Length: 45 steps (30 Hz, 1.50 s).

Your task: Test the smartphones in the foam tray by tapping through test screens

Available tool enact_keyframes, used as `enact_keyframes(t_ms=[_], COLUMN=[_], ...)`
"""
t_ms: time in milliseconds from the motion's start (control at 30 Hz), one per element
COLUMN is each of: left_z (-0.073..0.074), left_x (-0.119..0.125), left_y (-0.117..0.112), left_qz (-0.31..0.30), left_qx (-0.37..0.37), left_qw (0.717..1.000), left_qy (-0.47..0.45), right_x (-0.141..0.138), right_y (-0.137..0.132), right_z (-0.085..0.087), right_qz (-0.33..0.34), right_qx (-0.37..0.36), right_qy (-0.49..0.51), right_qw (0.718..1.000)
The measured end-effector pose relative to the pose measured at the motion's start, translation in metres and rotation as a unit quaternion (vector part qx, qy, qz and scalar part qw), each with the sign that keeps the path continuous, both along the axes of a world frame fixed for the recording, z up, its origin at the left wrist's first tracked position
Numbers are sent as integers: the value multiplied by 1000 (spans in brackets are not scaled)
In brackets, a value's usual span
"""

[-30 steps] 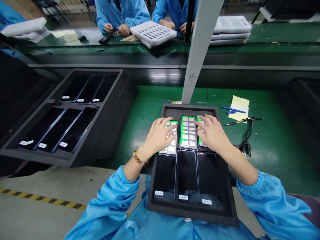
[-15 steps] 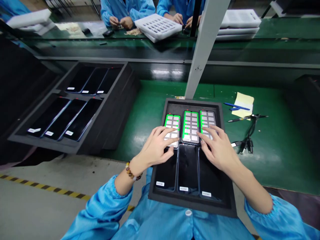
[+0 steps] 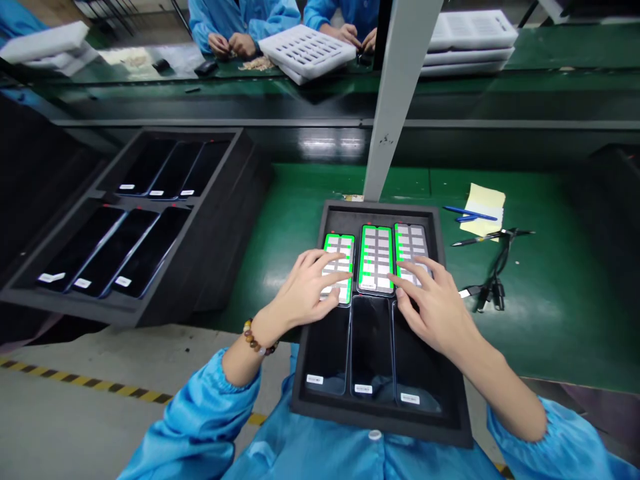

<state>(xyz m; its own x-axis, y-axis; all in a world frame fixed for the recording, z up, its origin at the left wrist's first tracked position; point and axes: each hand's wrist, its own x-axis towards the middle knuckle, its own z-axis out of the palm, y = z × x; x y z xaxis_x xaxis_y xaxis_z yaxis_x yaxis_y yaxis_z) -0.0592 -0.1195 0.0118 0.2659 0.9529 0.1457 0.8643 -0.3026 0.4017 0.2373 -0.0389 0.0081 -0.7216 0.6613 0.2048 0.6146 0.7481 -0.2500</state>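
A black foam tray [image 3: 383, 427] holds two rows of smartphones in front of me. The far row has lit screens with grey-white blocks and green areas: a left phone [image 3: 340, 243], a middle phone [image 3: 377, 257] and a right phone [image 3: 411, 239]. Dark screens with small white labels make up the near row, among them the near middle phone [image 3: 371, 347]. My left hand [image 3: 313, 283] lies over the left lit phone, fingers spread, fingertips at its screen. Over the right lit phone is my right hand [image 3: 433, 300], also spread, its index fingertip by the middle phone's edge. Neither hand grasps anything.
Left stands a stack of black foam trays [image 3: 200, 267] with more dark phones. A yellow paper [image 3: 485, 200], blue pens [image 3: 470, 212] and black cables [image 3: 495, 280] lie right on the green bench [image 3: 560, 320]. A grey post [image 3: 395, 107] rises behind my tray. Co-workers' hands [image 3: 233, 45] show beyond.
The view has shifted slightly, moving the surroundings a little left. More green blocks show on the left and middle lit phones. My hands stay over the same phones, fingers slightly moved.
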Motion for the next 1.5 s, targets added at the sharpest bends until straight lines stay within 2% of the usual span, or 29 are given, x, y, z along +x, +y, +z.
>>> enact_keyframes(t_ms=[267,433,533,667,833,1067,1233,1500], left_z=[-6,-10,-11,-6,0,-4,-6,-1], left_x=[-1,0,0,1,6,7,2,-16], left_y=[66,74,64,40,4,-31,-44,-67], left_qz=[38,40,33,20,4,-14,20,87], left_qx=[-6,-1,8,9,16,38,52,116], left_qw=[997,997,998,999,1000,999,998,989], left_qy=[66,66,59,40,14,-26,-20,27], right_x=[-24,-29,-26,-16,-3,6,1,-30], right_y=[52,62,58,43,9,-33,-35,-27], right_z=[-11,-12,-13,-13,-6,5,3,-2], right_qz=[-50,-50,-46,-32,0,16,17,41], right_qx=[4,2,4,7,-2,-32,-35,-46], right_qy=[-41,-42,-47,-37,-8,20,30,32], right_qw=[998,998,998,999,1000,999,999,998])
